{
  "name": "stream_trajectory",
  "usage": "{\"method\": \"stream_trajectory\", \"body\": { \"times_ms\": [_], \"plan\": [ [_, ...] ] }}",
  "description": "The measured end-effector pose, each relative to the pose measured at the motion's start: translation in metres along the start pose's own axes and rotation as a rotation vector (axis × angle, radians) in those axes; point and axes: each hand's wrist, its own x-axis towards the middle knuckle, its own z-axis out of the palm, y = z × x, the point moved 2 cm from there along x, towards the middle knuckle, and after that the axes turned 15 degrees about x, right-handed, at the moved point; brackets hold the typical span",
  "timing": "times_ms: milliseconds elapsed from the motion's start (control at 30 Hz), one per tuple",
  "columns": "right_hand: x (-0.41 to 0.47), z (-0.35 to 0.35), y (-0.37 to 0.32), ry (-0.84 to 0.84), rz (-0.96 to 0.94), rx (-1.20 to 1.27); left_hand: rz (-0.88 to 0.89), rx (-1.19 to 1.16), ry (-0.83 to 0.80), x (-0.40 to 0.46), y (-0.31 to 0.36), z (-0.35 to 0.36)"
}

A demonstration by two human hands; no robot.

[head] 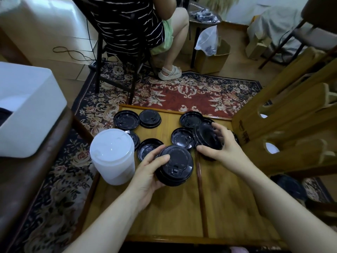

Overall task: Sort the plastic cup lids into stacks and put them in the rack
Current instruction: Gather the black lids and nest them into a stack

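My left hand (148, 172) holds a short stack of black cup lids (176, 166) above the wooden table (164, 212), thumb on the top lid. To its right, my right hand (221, 144) grips a single black lid (207, 136), tilted on edge. Several loose black lids (126, 119) lie scattered on the far half of the table, some upside down. A tall stack of white lids (113, 156) stands at the table's left edge. The wooden rack (284, 125) with round openings stands at the right.
A white bin (27, 110) sits on a brown seat at the left. A person in a striped top sits on a black chair (116, 70) beyond the table, on a patterned rug (182, 90). Cardboard boxes (211, 59) stand on the floor behind.
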Motion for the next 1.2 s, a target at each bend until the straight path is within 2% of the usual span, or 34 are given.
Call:
{"method": "stream_trajectory", "body": {
  "times_ms": [67, 133, 200, 433, 667, 800, 867, 1000, 1100, 1200],
  "plan": [
    [-0.019, 0.007, -0.012, -0.122, -0.023, 0.128, 0.004, 0.000, -0.007, -0.002, -0.001, 0.000],
    [-0.036, 0.019, -0.014, -0.252, -0.087, 0.094, 0.011, 0.001, -0.016, -0.004, -0.001, 0.000],
    [-0.044, 0.029, -0.008, -0.312, -0.139, 0.031, 0.022, 0.000, -0.028, -0.006, 0.000, 0.000],
    [-0.041, 0.039, -0.004, -0.335, -0.248, -0.095, 0.031, 0.009, -0.060, -0.011, -0.001, 0.002],
    [-0.043, 0.051, 0.001, -0.336, -0.233, -0.109, 0.062, 0.075, -0.098, -0.012, -0.005, 0.005],
    [-0.040, 0.048, 0.002, -0.424, -0.181, 0.018, 0.080, 0.081, -0.049, -0.009, -0.006, 0.001],
    [-0.030, 0.034, 0.008, -0.361, -0.147, 0.010, 0.082, 0.048, -0.033, -0.007, -0.005, 0.000],
    [-0.005, -0.003, 0.039, -0.080, -0.071, -0.315, 0.084, 0.016, -0.016, -0.004, -0.002, -0.002],
    [0.001, -0.012, 0.057, -0.059, 0.020, -0.619, 0.084, -0.008, -0.006, -0.003, -0.002, -0.003],
    [0.001, -0.006, 0.063, -0.056, 0.020, -0.853, 0.078, -0.010, -0.014, -0.002, -0.002, -0.003]
  ]
}}
